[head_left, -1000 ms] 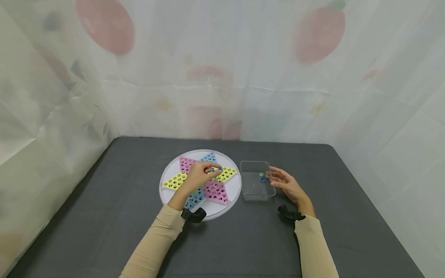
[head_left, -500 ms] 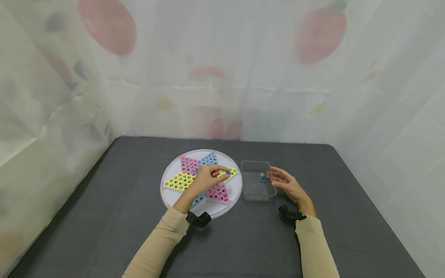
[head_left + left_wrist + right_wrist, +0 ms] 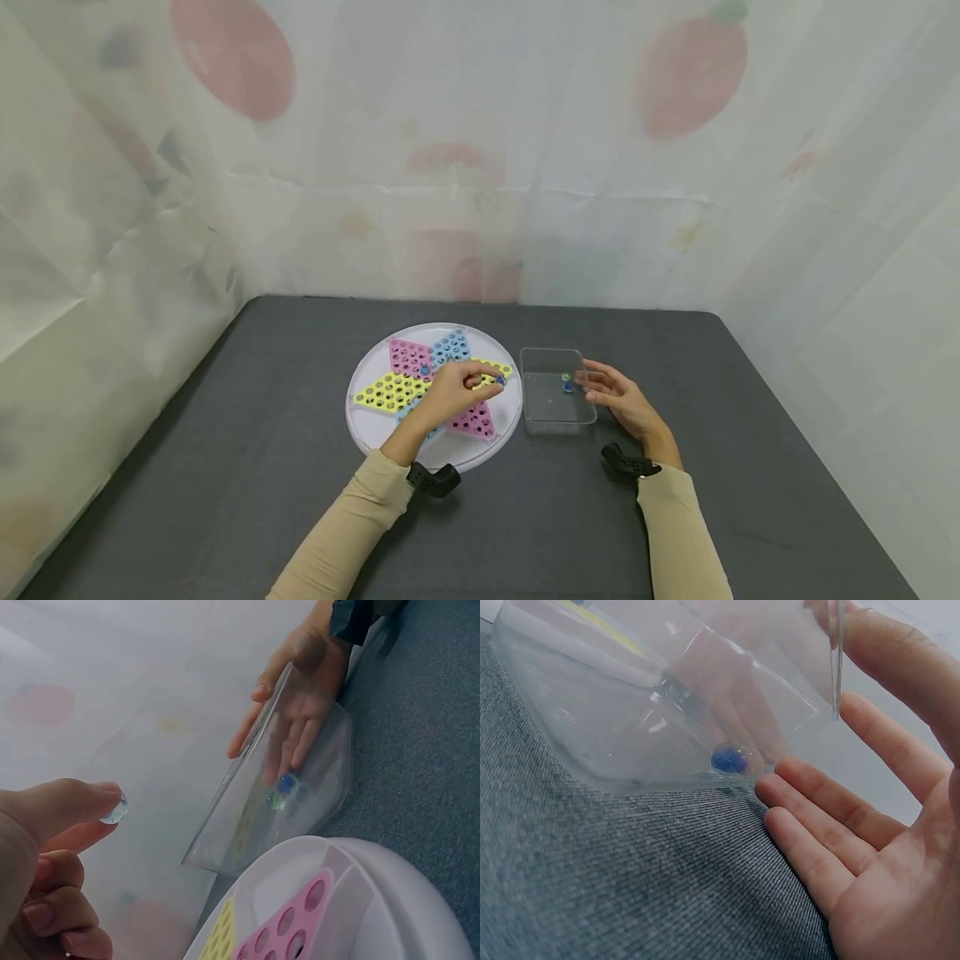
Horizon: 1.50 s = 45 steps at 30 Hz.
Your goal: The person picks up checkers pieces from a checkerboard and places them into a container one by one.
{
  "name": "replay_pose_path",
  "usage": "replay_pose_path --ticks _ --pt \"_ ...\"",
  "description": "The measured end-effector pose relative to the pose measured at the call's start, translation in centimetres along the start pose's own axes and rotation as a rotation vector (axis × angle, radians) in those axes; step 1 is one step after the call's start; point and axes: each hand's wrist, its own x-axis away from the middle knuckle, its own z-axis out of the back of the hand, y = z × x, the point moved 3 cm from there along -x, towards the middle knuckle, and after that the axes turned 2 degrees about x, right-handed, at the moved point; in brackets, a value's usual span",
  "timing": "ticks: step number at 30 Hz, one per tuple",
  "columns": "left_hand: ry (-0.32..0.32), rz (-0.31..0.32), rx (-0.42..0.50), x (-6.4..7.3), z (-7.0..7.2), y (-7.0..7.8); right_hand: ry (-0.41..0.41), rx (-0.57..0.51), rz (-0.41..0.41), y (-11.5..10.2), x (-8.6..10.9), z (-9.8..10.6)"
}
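Observation:
My left hand [image 3: 452,390] pinches a glass marble [image 3: 115,812] between thumb and forefinger; its other fingers are curled. It is above the right side of a round white Chinese checkers board [image 3: 367,427], whose star has pink, yellow and blue points with holes. My right hand [image 3: 624,406] is at the right side of a clear plastic box [image 3: 542,403], its fingers mostly straight and touching the wall. A few blue and green marbles [image 3: 567,387] lie inside the box near those fingers. In the right wrist view a blue marble [image 3: 730,758] shows through the wall.
Both things stand on a dark grey cloth-covered table [image 3: 247,467], the box just right of the board. A blue-green marble [image 3: 425,369] sits on the board's pink part. A pale printed curtain [image 3: 480,167] hangs behind the table and along both sides.
My left hand has moved right and slightly toward me across the board, still pinching the marble, and is nearer the box. The right hand stays at the box.

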Motion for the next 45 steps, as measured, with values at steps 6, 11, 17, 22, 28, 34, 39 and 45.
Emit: replay_pose_path --ticks 6,11,17,22,28,34,39,45 --pt "-0.016 -0.016 -0.007 0.0 -0.8 0.3 0.002 -0.009 -0.002 -0.2 0.0 -0.1" --pt "-0.037 -0.011 -0.008 0.0 -1.5 0.3 0.001 -0.007 -0.006 -0.2 0.0 -0.1" --pt "-0.059 -0.023 -0.035 -0.1 -2.3 0.2 0.001 -0.019 0.0 0.1 0.0 0.0" --pt "-0.062 -0.054 -0.059 -0.1 -2.7 0.3 -0.002 -0.031 0.003 0.1 0.0 0.1" --pt "-0.071 -0.079 -0.06 -0.4 -3.1 0.5 -0.004 -0.03 0.009 0.1 -0.1 0.1" --pt "-0.087 -0.078 -0.05 -0.6 -3.6 0.5 -0.017 -0.036 0.024 0.2 -0.1 0.0" --pt "-0.087 -0.07 -0.083 -0.6 -3.9 0.3 -0.032 -0.041 0.062 0.1 -0.3 -0.2" --pt "-0.104 -0.053 -0.075 -0.4 -4.3 0.1 -0.021 -0.028 0.05 0.0 -0.3 -0.2"
